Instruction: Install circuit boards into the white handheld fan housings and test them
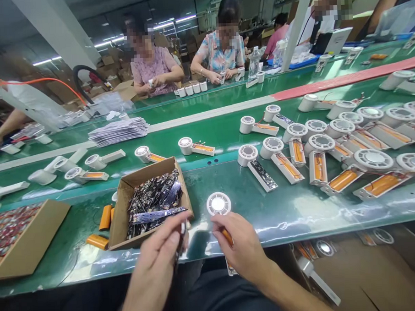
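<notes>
My left hand (160, 254) has its fingers closed around a narrow dark circuit board (179, 248), seen nearly edge-on at the front edge of the bench. Close to its right, my right hand (240, 243) grips the handle of a white round-headed housing (219, 203). That housing's slotted ring faces up with a shiny disc in the middle. Part of an orange battery (228, 237) shows in the handle beneath my fingers; the rest of the handle is mostly covered. Just beyond my left hand stands a cardboard box (129, 243) heaped with loose circuit boards (154, 194).
Many similar housings (320, 143) with orange batteries crowd the right. Loose orange batteries (97, 242) lie beside the box. A tray of small red-and-white parts (14, 228) sits at left. Beyond the paper stack (119, 132), co-workers (220, 54) handle white parts. An open carton (380, 267) stands below right.
</notes>
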### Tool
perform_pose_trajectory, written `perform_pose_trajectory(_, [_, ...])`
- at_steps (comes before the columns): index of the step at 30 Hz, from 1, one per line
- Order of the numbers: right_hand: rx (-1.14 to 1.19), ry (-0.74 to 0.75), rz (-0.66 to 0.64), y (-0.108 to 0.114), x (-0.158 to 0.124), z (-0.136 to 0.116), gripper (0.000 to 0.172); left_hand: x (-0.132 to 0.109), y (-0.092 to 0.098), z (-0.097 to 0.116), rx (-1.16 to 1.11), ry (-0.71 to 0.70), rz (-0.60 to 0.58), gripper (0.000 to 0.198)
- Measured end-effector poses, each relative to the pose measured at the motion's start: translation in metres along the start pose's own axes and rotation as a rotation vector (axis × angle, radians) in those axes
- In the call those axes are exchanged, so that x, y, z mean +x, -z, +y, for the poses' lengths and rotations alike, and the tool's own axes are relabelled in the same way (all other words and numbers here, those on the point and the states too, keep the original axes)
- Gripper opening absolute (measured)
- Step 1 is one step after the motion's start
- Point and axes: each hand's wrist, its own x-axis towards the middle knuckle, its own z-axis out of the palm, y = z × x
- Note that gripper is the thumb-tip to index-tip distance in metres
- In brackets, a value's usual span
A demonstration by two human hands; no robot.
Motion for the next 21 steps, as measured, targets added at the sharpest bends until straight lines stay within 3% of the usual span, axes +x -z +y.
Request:
perform_pose_trajectory(3, [0.037, -0.030, 0.011, 0.000, -0.002, -0.002, 0.020, -0.014, -0.023, -0.033, -0.374, 0.228, 0.005, 0.039])
perform_pose_trajectory(7, [0.027, -0.044, 0.055, 0.000, -0.007, -0.003, 0.021, -0.017, -0.045, -0.058, -0.570, 0.336, -0.006, 0.042])
perform_pose_trajectory(21, [-0.130, 0.075, 0.016, 0.002, -0.005, -0.003, 0.029, -0.015, -0.049, -0.056, -0.580, 0.358, -0.071, 0.036])
